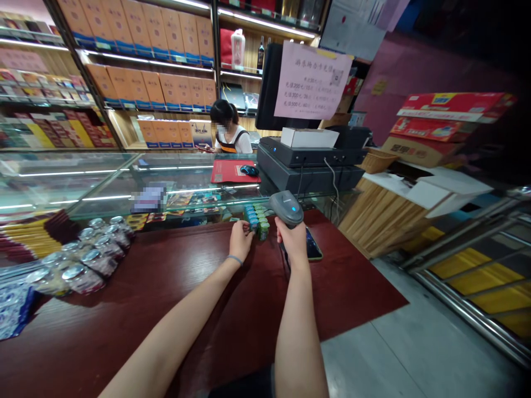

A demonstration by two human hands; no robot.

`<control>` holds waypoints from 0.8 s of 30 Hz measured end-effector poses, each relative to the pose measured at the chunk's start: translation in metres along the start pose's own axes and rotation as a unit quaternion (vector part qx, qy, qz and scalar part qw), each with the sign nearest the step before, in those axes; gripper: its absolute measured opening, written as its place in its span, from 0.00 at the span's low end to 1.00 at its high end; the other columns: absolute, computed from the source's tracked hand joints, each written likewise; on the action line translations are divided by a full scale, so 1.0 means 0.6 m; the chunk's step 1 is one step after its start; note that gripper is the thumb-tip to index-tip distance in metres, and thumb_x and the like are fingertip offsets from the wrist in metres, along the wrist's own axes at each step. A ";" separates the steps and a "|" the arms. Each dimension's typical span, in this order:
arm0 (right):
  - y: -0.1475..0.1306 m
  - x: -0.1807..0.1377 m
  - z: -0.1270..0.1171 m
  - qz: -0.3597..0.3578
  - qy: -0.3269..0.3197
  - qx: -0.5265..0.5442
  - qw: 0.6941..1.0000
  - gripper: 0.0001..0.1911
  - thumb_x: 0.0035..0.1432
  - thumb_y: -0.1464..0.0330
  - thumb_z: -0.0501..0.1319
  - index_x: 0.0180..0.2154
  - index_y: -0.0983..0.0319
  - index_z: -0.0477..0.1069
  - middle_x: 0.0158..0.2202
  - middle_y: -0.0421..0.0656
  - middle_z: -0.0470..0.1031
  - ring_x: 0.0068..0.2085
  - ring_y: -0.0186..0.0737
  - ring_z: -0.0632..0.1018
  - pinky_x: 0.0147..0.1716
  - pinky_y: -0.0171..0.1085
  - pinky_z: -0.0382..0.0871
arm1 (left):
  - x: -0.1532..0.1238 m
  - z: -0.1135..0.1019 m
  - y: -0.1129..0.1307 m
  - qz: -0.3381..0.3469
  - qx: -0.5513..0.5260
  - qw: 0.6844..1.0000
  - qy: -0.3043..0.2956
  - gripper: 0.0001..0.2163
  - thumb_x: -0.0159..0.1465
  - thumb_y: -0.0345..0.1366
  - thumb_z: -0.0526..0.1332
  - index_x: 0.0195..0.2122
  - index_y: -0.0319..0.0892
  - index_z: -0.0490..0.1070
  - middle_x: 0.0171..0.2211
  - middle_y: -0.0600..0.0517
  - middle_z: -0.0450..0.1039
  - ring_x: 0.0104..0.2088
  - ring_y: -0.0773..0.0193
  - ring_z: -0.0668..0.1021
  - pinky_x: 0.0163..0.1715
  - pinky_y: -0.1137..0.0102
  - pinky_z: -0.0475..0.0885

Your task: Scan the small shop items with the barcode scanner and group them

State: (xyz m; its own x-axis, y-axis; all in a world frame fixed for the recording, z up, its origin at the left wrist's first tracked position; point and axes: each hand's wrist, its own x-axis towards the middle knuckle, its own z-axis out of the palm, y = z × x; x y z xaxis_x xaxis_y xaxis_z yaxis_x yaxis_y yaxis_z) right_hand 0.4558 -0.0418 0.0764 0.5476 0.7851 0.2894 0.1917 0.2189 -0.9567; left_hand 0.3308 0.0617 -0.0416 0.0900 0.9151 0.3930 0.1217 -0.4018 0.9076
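Around the grip of a grey handheld barcode scanner (pixel 287 208) my right hand (pixel 293 240) is closed; a blue light glows on its head. My left hand (pixel 241 241), with a blue-grey band at the wrist, has its fingers curled in at the front left of two rows of small round containers. The left row holds blue containers (pixel 253 223), the right row green containers (pixel 264 228). My fingertips seem to press on the front blue container, partly hiding it. A phone (pixel 314 246) lies on the dark red tabletop (pixel 182 287), just right of the scanner.
Jars with metal lids (pixel 97 260) stand in rows at left. Behind the table is a glass counter (pixel 178 166) with a mouse (pixel 249 170) and a till unit (pixel 311 166). A person (pixel 232 132) sits beyond it. Stacked boxes (pixel 443 124) and a metal railing (pixel 477 309) are at right.
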 end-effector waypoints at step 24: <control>-0.021 -0.042 0.096 -0.055 -0.074 -0.023 0.995 0.12 0.51 0.60 0.69 0.27 0.59 0.70 0.15 0.35 0.68 0.15 0.35 0.68 0.17 0.36 0.65 | -0.038 -0.301 0.115 0.047 -0.039 0.995 0.075 0.18 0.63 0.34 0.65 0.54 0.45 0.70 0.48 0.44 0.73 0.47 0.58 0.79 0.43 0.65 0.77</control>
State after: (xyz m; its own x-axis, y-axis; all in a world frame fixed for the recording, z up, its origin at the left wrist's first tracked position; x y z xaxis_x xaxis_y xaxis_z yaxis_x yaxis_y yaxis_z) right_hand 0.3927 -0.0306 0.0792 0.3960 0.8351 0.3819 0.2831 0.2846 -0.9159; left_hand 0.1586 0.0193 0.0389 -0.0527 0.8703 0.4897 0.0421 -0.4881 0.8718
